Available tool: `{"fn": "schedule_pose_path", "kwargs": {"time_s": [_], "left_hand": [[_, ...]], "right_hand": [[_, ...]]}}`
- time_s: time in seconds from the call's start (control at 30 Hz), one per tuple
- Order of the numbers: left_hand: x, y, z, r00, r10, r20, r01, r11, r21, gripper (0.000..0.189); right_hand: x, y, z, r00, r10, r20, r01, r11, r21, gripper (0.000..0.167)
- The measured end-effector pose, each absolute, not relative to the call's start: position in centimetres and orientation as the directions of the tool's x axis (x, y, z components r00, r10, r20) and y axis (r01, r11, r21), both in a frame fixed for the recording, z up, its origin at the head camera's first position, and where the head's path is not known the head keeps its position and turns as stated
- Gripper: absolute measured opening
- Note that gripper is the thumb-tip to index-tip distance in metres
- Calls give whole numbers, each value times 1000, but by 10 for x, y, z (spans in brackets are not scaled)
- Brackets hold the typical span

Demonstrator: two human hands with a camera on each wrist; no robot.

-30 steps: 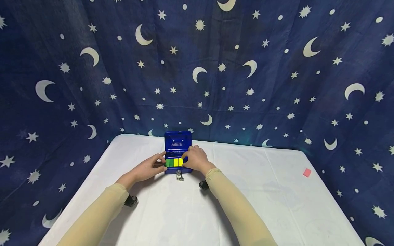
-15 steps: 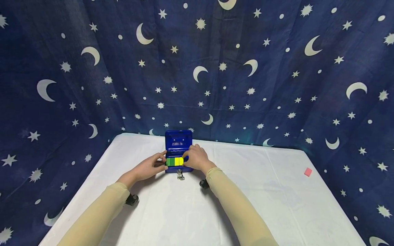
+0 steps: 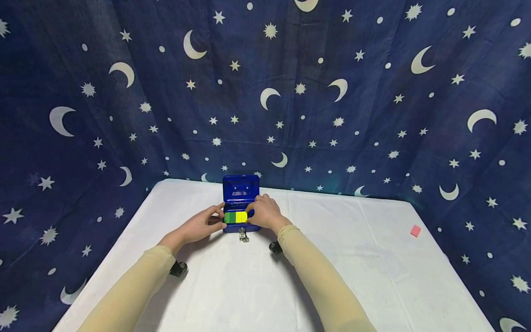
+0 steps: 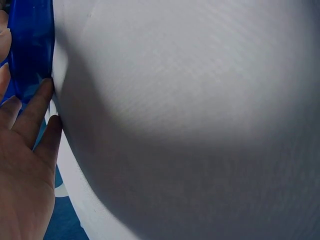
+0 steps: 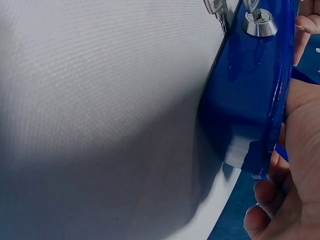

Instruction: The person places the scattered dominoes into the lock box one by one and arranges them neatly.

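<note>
A small blue metal cash box [image 3: 240,228] stands on the table with its lid [image 3: 241,188] raised. Inside it lies a row of green blocks [image 3: 229,217] and yellow blocks [image 3: 238,217]. My left hand [image 3: 198,226] rests against the box's left end, thumb at the front corner; in the left wrist view, straight fingers [image 4: 37,110] touch the blue side. My right hand [image 3: 267,213] reaches over the right end, thumb and index finger pinching the rightmost yellow block. Its other fingers are loosely curled in the right wrist view; that view hides the blocks.
Keys [image 3: 244,236] hang from the lock [image 5: 259,23] on the box's front. A small pink rectangular piece [image 3: 415,231] lies far right on the white-covered table [image 3: 232,286]. A dark blue curtain [image 3: 307,129] with moons and stars hangs behind.
The head view shifts slightly. Both hands stay in place at the box, and the green and yellow blocks look the same.
</note>
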State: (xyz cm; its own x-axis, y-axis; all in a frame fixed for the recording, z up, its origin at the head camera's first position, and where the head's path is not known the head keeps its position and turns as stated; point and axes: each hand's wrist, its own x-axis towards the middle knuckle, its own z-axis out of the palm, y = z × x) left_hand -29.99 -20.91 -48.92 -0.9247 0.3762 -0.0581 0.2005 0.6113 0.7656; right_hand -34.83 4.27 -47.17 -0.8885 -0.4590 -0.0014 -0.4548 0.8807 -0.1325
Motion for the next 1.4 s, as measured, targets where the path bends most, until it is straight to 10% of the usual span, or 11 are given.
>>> {"fn": "schedule_pose_path", "kwargs": {"time_s": [1.4], "left_hand": [[-300, -207, -488, -922, 381, -62, 196, 600, 776, 27]], "right_hand": [[-345, 55, -453, -863, -504, 40, -492, 820, -291, 39]]}}
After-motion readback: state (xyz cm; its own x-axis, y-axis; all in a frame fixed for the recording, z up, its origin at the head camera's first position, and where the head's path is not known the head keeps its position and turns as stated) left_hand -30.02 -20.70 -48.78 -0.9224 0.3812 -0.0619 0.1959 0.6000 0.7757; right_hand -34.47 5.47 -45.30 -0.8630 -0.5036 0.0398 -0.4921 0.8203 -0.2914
